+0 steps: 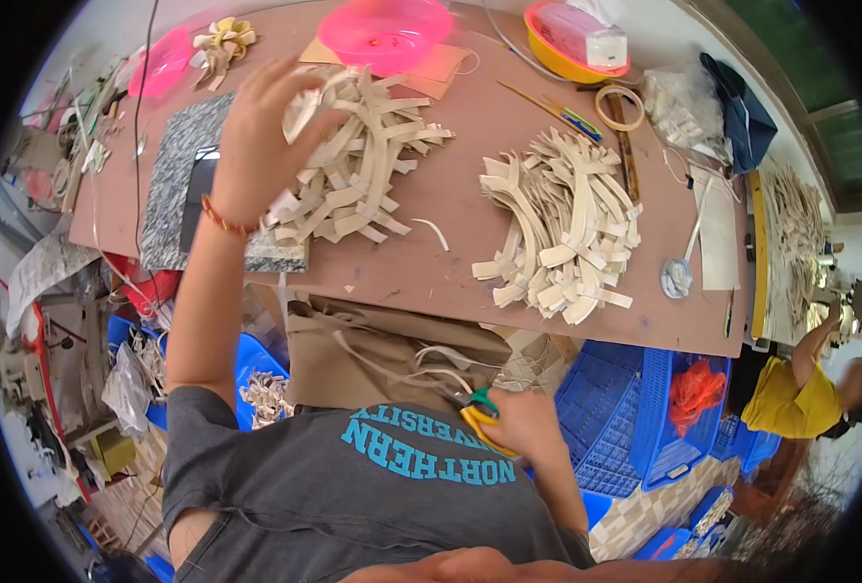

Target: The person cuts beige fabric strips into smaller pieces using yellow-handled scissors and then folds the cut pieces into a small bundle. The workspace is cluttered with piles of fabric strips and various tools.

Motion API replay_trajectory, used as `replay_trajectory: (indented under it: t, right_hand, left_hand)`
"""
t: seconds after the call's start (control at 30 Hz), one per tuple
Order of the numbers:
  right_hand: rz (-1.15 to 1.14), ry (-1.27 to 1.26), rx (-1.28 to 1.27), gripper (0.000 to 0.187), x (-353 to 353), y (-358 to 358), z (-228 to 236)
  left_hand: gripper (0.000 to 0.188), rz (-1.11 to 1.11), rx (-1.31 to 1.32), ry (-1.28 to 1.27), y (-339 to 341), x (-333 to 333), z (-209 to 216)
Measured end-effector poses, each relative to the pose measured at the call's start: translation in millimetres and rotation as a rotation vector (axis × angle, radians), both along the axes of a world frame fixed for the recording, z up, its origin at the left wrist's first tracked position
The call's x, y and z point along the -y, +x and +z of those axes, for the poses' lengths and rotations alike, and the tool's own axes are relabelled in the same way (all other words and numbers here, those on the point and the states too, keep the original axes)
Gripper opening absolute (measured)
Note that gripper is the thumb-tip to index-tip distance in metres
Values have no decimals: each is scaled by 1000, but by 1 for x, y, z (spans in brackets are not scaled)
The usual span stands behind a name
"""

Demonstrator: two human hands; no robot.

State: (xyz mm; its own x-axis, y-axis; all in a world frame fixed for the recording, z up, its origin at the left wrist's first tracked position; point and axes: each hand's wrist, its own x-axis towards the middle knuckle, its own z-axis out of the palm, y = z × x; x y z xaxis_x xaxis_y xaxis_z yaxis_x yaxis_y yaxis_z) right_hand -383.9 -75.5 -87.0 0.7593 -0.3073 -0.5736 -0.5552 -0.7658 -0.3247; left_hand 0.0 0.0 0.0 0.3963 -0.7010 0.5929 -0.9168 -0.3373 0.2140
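Note:
My left hand [271, 136] is raised over the left part of the table, its thumb and fingers spread apart. Just beyond it lies a loose pile of cream fabric strips [378, 146] with small pale tabs; some strips show through the gap between thumb and fingers. Low in front of my body, my right hand [528, 425] grips scissors with green and yellow handles [480, 416]. Their blades point toward the brown cloth [324, 360] over my lap, where thin pale strips lie. A second pile of cream strips [557, 223] rests farther right on the table.
A granite-patterned slab [173, 185] carries a dark phone-like object [198, 189]. Pink basin [382, 34], yellow-orange basin [557, 53] and tape roll [619, 108] stand toward the back. Blue crates [645, 418] are below right. A person in yellow [791, 398] works at far right.

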Motion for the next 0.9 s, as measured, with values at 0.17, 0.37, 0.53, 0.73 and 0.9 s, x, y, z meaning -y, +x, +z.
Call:
replay_trajectory:
  t: [0.17, 0.37, 0.53, 0.73, 0.9]
  right_hand:
    - [-165, 133, 174, 47, 22, -22, 10]
    - [-428, 216, 289, 41, 57, -71, 26]
    - [-628, 736, 520, 39, 53, -52, 17]
    - [-384, 672, 445, 33, 25, -18, -26]
    - [-139, 418, 519, 40, -2, -2, -85]
  left_hand:
    - [31, -707, -382, 277, -101, -7, -58]
    - [47, -905, -610, 498, -172, -46, -142]
    - [34, -685, -688, 662, -177, -60, -182]
    - [24, -429, -322, 233, -153, -100, -174]
    - [20, 36, -579, 492, -96, -196, -234]
